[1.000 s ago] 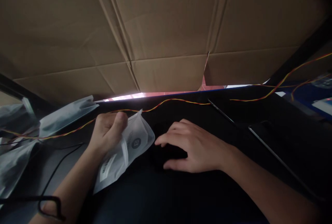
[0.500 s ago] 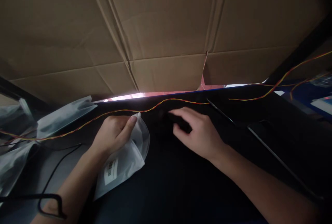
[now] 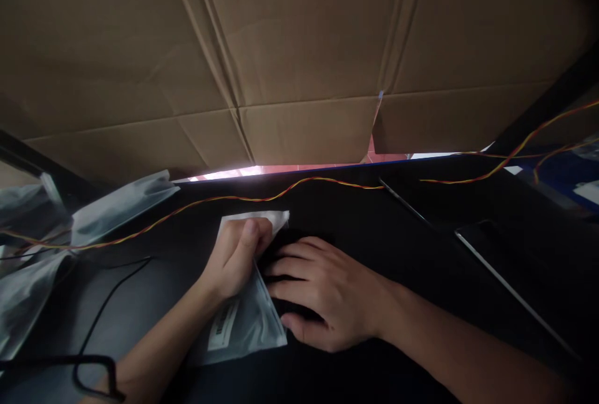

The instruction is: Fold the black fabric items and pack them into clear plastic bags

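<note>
My left hand [image 3: 241,251] is closed in a fist around the upper part of a frosted plastic bag [image 3: 255,323]. A white label [image 3: 222,329] with dark print shows low on the bag. Close beside it, my right hand [image 3: 322,292] lies palm down with fingers spread, the fingertips and thumb reaching the bag's right edge. A very dark patch lies under and around these fingers; whether it is a black object or shadow on the black tabletop [image 3: 346,373] cannot be made out.
A twisted red-yellow wire [image 3: 309,179] crosses behind my hands. More plastic bags [image 3: 121,204] lie at left, near a thin black cable [image 3: 110,295]. Two dark flat panels [image 3: 519,267] with shiny edges lie at right. A cardboard sheet [image 3: 299,48] stands at the back.
My left hand has moved right with the bag, which is turned more upright. My right hand has come down and left to the bag, its fingers opening from a curled grip around something dark.
</note>
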Available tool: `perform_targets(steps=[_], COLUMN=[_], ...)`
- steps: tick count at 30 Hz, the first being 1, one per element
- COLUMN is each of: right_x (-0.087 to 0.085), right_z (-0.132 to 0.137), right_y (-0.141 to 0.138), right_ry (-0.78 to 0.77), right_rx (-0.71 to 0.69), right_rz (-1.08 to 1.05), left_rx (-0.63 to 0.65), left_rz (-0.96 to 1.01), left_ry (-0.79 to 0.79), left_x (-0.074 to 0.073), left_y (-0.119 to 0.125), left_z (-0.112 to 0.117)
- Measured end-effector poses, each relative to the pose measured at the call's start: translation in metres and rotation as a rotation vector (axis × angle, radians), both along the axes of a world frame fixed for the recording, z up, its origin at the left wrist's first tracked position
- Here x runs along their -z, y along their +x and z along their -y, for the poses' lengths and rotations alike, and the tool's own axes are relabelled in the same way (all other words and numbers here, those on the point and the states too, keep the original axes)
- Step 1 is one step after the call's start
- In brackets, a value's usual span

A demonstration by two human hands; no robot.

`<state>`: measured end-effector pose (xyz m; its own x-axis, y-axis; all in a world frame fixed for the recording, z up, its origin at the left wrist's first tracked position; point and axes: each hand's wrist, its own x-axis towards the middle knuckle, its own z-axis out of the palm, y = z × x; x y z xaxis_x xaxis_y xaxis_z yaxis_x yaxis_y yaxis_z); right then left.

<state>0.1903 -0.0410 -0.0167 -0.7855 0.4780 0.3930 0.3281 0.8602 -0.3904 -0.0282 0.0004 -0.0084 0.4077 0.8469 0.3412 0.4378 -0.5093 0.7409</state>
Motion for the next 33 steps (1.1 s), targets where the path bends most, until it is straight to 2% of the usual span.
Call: perform_targets(steps=[3,7,9,12,15,17,21,23,26,29,31,33], right_x=[0.0,0.004,0.007,0.011,0.01,0.007,0.005,0.008,0.013,0.015,0.014,0.013], right_z=[0.002,0.004,0.006,0.007,0.004,0.001,-0.003,-0.003,-0.001,-0.002,-0.005,-0.006], right_y=[-0.004,-0.008,-0.012,-0.016,-0.012,-0.006,0.004,0.003,-0.003,-0.01,-0.012,-0.012], right_ry=[-0.045,-0.008,0.007,-0.031,-0.123,-0.167,-0.173,-0.157,-0.125,-0.14,-0.192,-0.221], right_rx=[0.001,-0.152,-0.175,-0.114,-0.011,-0.033,-0.126,-0.118,-0.034,0.073,0.079,0.025], right_rz=[-0.028,0.01,0.018,0.008,-0.022,-0.025,0.003,0.032,-0.013,-0.189,-0.253,-0.224], left_rx=[0.048,0.085,0.108,0.165,0.186,0.213,0.457,0.52,0.524,0.481,0.44,0.426], left_rz=[0.014,0.03,0.04,0.064,0.067,-0.014,-0.259,-0.314,-0.291,-0.264,-0.279,-0.286], left_ry=[-0.011,-0.002,0.007,0.017,0.02,0.026,0.011,-0.021,-0.032,0.013,0.033,0.03], left_x=[-0.002,-0.001,-0.002,-0.005,-0.01,-0.011,-0.005,-0.002,0.002,0.001,0.0,-0.001], left_y=[0.005,0.012,0.015,0.016,0.006,-0.004,-0.018,-0.017,-0.01,0.0,0.006,0.009], left_z=[0.003,0.01,0.016,0.02,0.01,-0.002,-0.017,-0.017,-0.009,0.0,0.004,0.006])
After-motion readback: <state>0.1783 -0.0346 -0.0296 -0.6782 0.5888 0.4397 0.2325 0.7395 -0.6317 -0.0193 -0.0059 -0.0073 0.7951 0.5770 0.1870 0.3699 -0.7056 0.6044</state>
